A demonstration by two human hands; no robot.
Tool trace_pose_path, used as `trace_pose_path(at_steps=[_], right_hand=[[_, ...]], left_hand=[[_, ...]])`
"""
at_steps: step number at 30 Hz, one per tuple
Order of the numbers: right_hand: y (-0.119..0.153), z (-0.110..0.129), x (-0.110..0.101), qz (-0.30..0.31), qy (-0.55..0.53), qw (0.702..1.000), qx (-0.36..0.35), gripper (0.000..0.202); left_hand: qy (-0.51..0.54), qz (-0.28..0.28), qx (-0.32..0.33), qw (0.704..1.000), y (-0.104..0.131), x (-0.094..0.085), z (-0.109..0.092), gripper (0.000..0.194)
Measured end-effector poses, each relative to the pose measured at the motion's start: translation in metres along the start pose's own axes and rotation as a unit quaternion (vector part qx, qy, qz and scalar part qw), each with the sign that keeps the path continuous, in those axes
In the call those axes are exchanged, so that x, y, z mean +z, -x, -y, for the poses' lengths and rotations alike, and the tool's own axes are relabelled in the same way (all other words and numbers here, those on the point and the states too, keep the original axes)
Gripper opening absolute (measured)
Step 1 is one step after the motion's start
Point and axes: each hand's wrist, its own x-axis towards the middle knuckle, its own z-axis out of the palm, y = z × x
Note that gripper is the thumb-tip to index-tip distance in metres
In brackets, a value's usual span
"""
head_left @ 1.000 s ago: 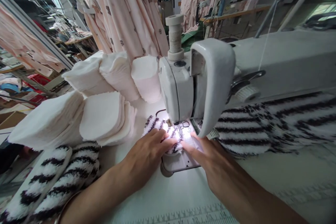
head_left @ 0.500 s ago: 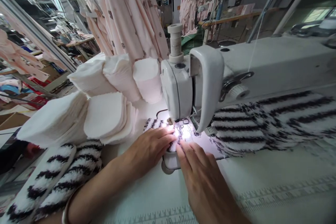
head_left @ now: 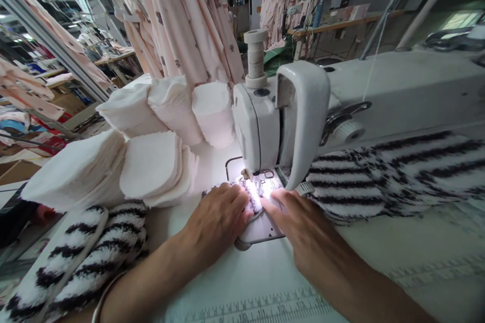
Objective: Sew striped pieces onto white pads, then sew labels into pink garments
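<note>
A piece of black-and-white striped plush fabric (head_left: 254, 204) lies under the lit needle area of a white sewing machine (head_left: 261, 126). My left hand (head_left: 220, 214) has its fingers curled down on the fabric's left side, gripping it just before the presser foot. At the fabric's right edge, my right hand (head_left: 299, 214) pinches it with thumb and forefinger close to the needle. The fingertips and much of the piece are partly hidden by the hands and the glare.
Stacks of white cut fabric (head_left: 151, 164) stand left of the machine. Striped plush pieces (head_left: 341, 186) lie under the machine arm, and striped plush rolls (head_left: 94, 257) at lower left. A ruler strip (head_left: 265, 308) runs along the table's front. Pink garments (head_left: 185, 20) hang behind.
My right hand has shifted right and slightly up, its fingers drawn in from lying stretched out. The left hand has curled and drawn back a little, moving the fabric.
</note>
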Motion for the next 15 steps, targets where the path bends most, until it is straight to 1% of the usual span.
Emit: trace_pose_path(at_steps=[2, 4, 7, 10, 12, 15], right_hand=[[-0.003, 0.001, -0.002, -0.004, 0.006, 1.0, -0.001, 0.053], [-0.002, 0.01, 0.0, -0.016, 0.023, 1.0, -0.01, 0.053], [0.004, 0.031, 0.011, -0.071, 0.063, 0.995, 0.01, 0.056], [0.009, 0.046, 0.019, -0.111, 0.101, 0.988, 0.023, 0.053], [0.01, 0.047, 0.02, -0.116, 0.111, 0.987, 0.022, 0.052], [0.009, 0.04, 0.016, -0.115, 0.098, 0.988, 0.015, 0.051]], left_hand=[[0.001, 0.009, 0.006, 1.0, 0.0, -0.001, 0.003, 0.014], [0.025, 0.011, 0.026, 0.999, 0.001, -0.004, 0.007, 0.018], [0.08, 0.02, 0.065, 0.995, 0.003, -0.006, 0.016, 0.018], [0.083, 0.025, 0.073, 0.994, 0.006, -0.007, 0.021, 0.021], [0.073, 0.028, 0.063, 0.995, 0.008, -0.007, 0.022, 0.025], [0.071, 0.04, 0.046, 0.996, 0.01, -0.008, 0.019, 0.03]])
